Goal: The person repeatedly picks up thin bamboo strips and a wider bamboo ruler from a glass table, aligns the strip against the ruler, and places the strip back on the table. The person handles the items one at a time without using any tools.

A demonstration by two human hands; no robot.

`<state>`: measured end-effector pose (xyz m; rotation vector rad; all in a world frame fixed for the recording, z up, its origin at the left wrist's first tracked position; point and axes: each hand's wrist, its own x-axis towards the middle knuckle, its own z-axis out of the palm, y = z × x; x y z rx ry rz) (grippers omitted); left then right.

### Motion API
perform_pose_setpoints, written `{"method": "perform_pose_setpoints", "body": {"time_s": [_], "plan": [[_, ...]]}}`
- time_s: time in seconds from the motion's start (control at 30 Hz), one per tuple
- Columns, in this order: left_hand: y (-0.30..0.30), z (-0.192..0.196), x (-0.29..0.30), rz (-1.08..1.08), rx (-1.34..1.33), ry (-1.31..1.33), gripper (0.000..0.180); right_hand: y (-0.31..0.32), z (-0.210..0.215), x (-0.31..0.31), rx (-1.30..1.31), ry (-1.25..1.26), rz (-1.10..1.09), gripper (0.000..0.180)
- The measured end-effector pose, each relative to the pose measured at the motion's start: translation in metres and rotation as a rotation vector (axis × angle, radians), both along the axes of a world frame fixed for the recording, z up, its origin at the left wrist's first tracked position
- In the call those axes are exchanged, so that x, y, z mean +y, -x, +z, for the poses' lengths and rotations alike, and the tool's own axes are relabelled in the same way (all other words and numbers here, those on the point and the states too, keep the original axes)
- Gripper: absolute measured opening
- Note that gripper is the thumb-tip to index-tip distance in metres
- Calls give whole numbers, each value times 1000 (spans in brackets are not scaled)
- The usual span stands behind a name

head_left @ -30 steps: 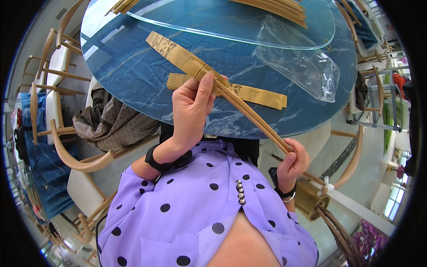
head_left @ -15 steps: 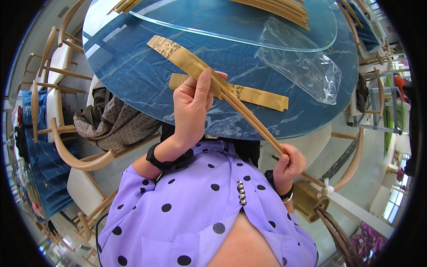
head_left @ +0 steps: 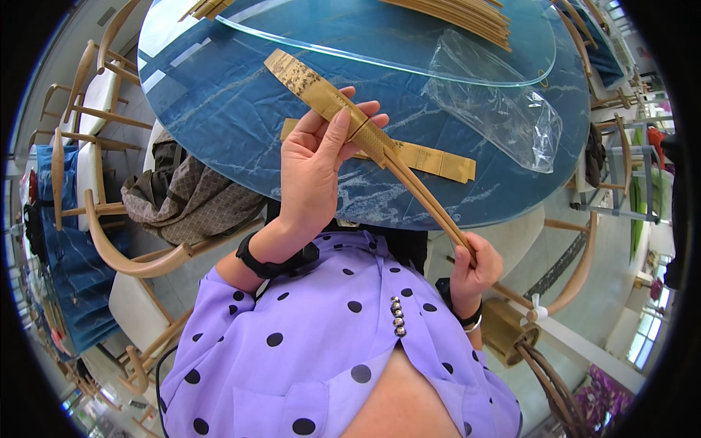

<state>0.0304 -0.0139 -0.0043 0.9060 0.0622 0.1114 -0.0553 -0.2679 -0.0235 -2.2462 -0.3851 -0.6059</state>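
— Where do we grip? 
— Our left hand [head_left: 315, 169] wraps around the middle of the folded bamboo fan [head_left: 365, 139], fingers closed over the golden paper; our right hand [head_left: 475, 266] is clenched on its slim handle end, near our chest. That seems to steady it over the blue table [head_left: 219, 109]. 
— Anything holding things? 
— A clear plastic bag [head_left: 496, 109] lies far right; we can't tell its contents. A second paper strip [head_left: 438, 159] lies flat beneath.

I see one package: a clear plastic bag [head_left: 496, 109], crumpled and see-through, lying at the far right of the round blue table [head_left: 219, 102], partly under the edge of a glass sheet [head_left: 409, 44]. I can make out no labels, signs or screens anywhere else.
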Motion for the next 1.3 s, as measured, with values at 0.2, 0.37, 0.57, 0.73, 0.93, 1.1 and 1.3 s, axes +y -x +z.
{"method": "perform_pose_setpoints", "body": {"time_s": [0.2,0.37,0.57,0.73,0.93,1.1,1.3], "plan": [[6,3,-3,-26,8,-35,37,-1,0,3,-41,5,18,25],[9,1,-8,-15,25,-3,36,-3,1,3,-15,1,21,24],[6,1,-6,-20,53,22,36,0,-2,0,-12,-4,6,23],[13,-1,-15,-45,67,25,36,-1,0,5,-18,2,-2,23],[6,0,-9,-2,42,75,34,-2,1,2,0,7,9,21],[7,0,-11,4,37,1,33,-1,3,5,-3,19,12,20],[10,-3,-13,4,98,53,32,-2,0,5,1,8,9,21]]}}
